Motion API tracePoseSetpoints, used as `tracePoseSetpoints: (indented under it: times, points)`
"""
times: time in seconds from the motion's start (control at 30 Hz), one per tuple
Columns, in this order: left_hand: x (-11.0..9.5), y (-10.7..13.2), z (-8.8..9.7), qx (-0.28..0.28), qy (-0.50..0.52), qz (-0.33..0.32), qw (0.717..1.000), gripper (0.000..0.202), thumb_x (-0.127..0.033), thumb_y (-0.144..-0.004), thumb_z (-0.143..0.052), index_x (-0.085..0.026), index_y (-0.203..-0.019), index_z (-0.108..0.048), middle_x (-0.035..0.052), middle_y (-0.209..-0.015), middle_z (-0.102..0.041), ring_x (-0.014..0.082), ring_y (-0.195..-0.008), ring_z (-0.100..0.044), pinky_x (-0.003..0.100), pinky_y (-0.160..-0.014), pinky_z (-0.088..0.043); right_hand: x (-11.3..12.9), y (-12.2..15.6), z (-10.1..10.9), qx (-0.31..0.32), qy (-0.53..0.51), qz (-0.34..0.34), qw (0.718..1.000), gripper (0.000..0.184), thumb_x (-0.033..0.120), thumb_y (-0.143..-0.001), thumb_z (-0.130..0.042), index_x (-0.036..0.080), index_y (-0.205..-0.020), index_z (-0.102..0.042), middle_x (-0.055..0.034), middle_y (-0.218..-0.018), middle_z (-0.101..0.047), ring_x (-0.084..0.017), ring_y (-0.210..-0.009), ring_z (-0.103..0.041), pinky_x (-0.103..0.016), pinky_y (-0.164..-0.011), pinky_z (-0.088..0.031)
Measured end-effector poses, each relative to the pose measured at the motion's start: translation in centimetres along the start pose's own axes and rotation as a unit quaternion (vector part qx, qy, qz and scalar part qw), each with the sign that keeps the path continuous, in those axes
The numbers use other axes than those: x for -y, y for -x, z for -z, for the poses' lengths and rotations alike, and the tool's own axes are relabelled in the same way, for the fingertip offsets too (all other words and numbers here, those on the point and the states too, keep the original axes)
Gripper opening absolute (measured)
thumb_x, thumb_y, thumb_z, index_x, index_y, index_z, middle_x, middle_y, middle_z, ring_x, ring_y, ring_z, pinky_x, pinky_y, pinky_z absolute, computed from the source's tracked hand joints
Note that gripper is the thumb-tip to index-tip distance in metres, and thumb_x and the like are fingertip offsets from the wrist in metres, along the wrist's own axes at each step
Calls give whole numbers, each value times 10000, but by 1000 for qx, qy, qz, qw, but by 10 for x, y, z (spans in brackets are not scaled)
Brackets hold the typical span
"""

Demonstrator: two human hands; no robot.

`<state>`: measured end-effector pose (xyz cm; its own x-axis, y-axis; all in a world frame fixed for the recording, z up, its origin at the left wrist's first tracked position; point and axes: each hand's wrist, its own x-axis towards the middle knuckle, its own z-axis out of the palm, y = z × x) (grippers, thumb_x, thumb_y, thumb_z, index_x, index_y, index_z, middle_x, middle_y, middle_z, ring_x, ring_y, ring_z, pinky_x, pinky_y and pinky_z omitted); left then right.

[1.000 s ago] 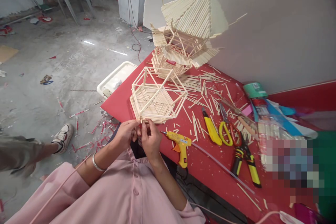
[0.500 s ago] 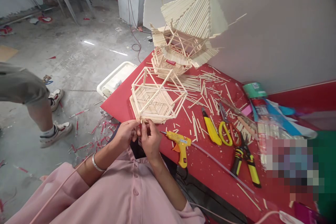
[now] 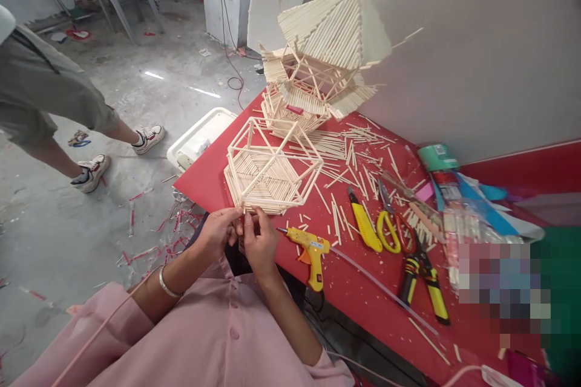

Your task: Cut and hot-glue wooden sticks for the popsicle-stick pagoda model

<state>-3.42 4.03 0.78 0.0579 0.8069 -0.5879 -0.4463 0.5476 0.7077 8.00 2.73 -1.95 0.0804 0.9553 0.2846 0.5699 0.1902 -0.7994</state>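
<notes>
A hexagonal frame of pale wooden sticks [image 3: 267, 160], with a slatted floor, lies at the red table's near edge. At its near corner my left hand [image 3: 222, 231] and my right hand [image 3: 259, 237] meet, fingertips pinched close together. A short stick [image 3: 245, 208] shows between the fingertips, against the frame's corner; whether one or both hands grip it is partly hidden. Just right of my right hand rests a yellow glue gun [image 3: 311, 252] with its nozzle toward my fingers. Behind the frame stands a tiered pagoda model [image 3: 322, 54] made of the same sticks.
Loose sticks [image 3: 336, 145] are scattered over the red table [image 3: 336, 290]. A yellow cutter [image 3: 365, 227], scissors [image 3: 389, 230] and pliers [image 3: 424, 278] lie to the right. A white plastic stool [image 3: 200, 133] stands beyond the left edge. Another person's legs [image 3: 59, 103] are at left.
The other person at left has stepped, and more of both legs now shows. My hands stay at the frame's near corner with hardly any movement.
</notes>
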Motion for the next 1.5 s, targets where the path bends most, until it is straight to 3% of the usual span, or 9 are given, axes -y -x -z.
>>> tracePoseSetpoints:
  times: [1.5]
  points:
    - [-7,5,-4,-4,-13,3,1000,348,-416,-709,-695,-155,-517,-569,-14,-437,-533,53,-300,-385,207,-334,-235,3,-2,1,3,-3,2,1000,295,340,-971,-490,156,-1127,-660,-84,-846,-742,-191,-759,-705,-304,-735,-561]
